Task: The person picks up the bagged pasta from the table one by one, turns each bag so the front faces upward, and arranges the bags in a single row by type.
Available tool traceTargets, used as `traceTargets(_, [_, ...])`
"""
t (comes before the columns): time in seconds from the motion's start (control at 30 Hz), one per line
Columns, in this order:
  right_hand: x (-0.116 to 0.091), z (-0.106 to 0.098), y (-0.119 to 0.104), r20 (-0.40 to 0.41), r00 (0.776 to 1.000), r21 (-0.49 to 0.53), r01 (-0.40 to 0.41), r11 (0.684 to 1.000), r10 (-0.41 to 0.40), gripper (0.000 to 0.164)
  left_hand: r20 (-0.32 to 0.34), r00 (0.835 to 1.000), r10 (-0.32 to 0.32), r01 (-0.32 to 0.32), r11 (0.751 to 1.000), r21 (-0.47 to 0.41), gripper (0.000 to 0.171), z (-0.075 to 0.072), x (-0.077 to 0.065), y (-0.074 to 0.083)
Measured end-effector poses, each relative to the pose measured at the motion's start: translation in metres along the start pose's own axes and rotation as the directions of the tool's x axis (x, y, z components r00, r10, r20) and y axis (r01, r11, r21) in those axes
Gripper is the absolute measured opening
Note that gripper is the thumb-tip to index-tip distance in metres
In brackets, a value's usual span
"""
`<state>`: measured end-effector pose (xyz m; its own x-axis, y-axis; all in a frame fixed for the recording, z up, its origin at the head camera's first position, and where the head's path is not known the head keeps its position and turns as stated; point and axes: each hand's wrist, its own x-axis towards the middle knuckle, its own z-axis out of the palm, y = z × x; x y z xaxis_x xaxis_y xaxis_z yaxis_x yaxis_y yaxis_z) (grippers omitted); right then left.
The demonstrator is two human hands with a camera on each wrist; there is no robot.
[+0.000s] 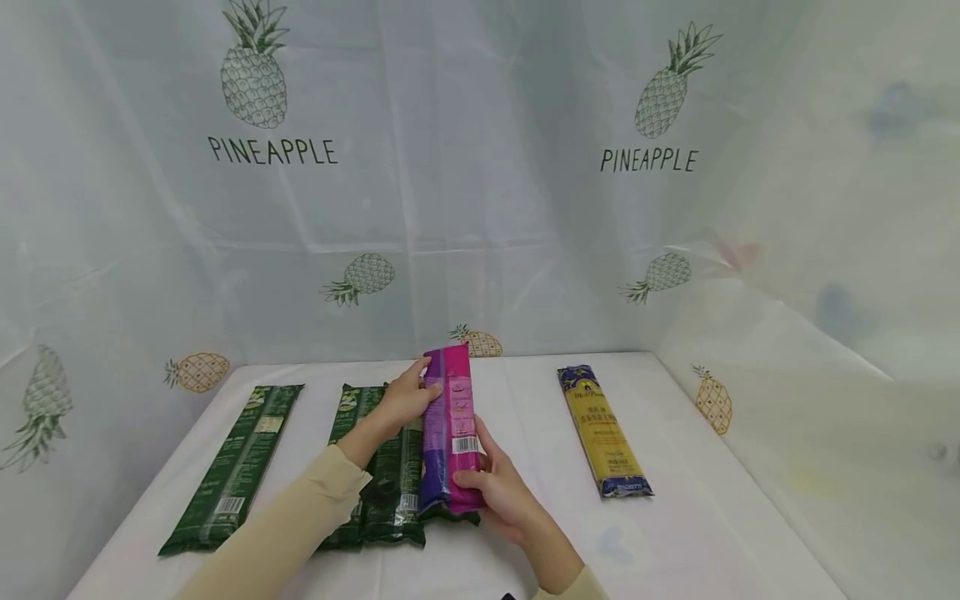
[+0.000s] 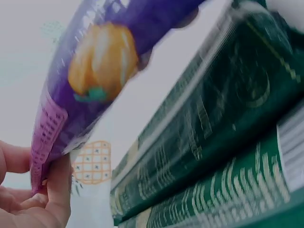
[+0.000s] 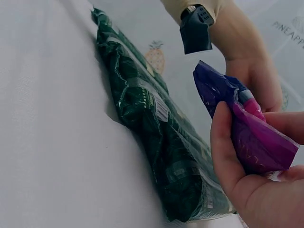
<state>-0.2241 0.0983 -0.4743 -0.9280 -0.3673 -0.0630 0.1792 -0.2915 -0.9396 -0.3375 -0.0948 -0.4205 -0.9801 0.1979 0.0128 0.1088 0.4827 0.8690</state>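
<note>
My left hand (image 1: 403, 400) grips the far end of a long purple and pink packet (image 1: 460, 400), thumb on its face. The near end is held by my right hand (image 1: 504, 493), its thumb lying across the front below the barcode. Long green packets (image 1: 396, 475) lie side by side under and left of it. In the left wrist view, the purple packet (image 2: 61, 118) hangs above the green packets (image 2: 190, 137), with a gap between. The right wrist view shows the right fingers (image 3: 223, 147) around the packet's crumpled end (image 3: 266, 142).
Another green packet (image 1: 232, 467) lies apart on the left of the white-covered table (image 1: 517, 392). To the right lies a yellow and blue spaghetti packet (image 1: 603, 433). A pineapple-print curtain (image 1: 480, 208) stands behind the table and along its sides.
</note>
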Motion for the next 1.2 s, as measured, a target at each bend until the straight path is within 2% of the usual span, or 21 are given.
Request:
traceTargets(0.1, [0.001, 0.000, -0.001, -0.010, 1.000, -0.045, 0.026, 0.999, -0.027, 0.098, -0.028, 0.998, 0.059, -0.056, 0.993, 0.101, 0.071, 0.000, 0.000, 0.000])
traceTargets(0.17, [0.001, 0.001, -0.003, -0.019, 0.999, -0.086, 0.038, 0.996, -0.040, 0.098, -0.058, 0.993, 0.107, -0.095, 0.977, 0.191, 0.070, 0.000, -0.002, 0.004])
traceTargets(0.27, [0.000, 0.002, -0.006, -0.039, 0.998, -0.143, 0.046, 0.989, -0.052, 0.099, -0.105, 0.982, 0.156, -0.119, 0.947, 0.297, 0.070, 0.002, -0.006, 0.013])
traceTargets(0.4, [-0.001, 0.002, -0.006, -0.043, 0.997, -0.184, 0.062, 0.981, -0.071, 0.100, -0.119, 0.980, 0.162, -0.117, 0.941, 0.317, 0.077, 0.007, -0.007, 0.018])
traceTargets(0.63, [0.000, 0.002, -0.003, -0.013, 0.996, -0.217, 0.085, 0.973, -0.090, 0.100, -0.122, 0.980, 0.155, -0.124, 0.966, 0.229, 0.082, 0.021, -0.006, 0.011])
traceTargets(0.83, [-0.002, -0.001, -0.008, -0.013, 0.996, -0.304, 0.076, 0.950, -0.084, 0.099, -0.146, 0.982, 0.124, -0.117, 0.992, 0.054, 0.079, 0.024, -0.002, 0.003])
traceTargets(0.97, [-0.002, -0.002, -0.012, 0.000, 0.997, -0.339, 0.077, 0.938, -0.082, 0.099, -0.153, 0.985, 0.081, -0.091, 0.994, -0.056, 0.077, 0.023, -0.001, 0.003])
traceTargets(1.2, [-0.002, -0.007, -0.015, 0.009, 0.999, -0.360, 0.040, 0.932, -0.039, 0.096, -0.125, 0.992, 0.034, -0.054, 0.986, -0.159, 0.071, 0.023, -0.003, 0.002])
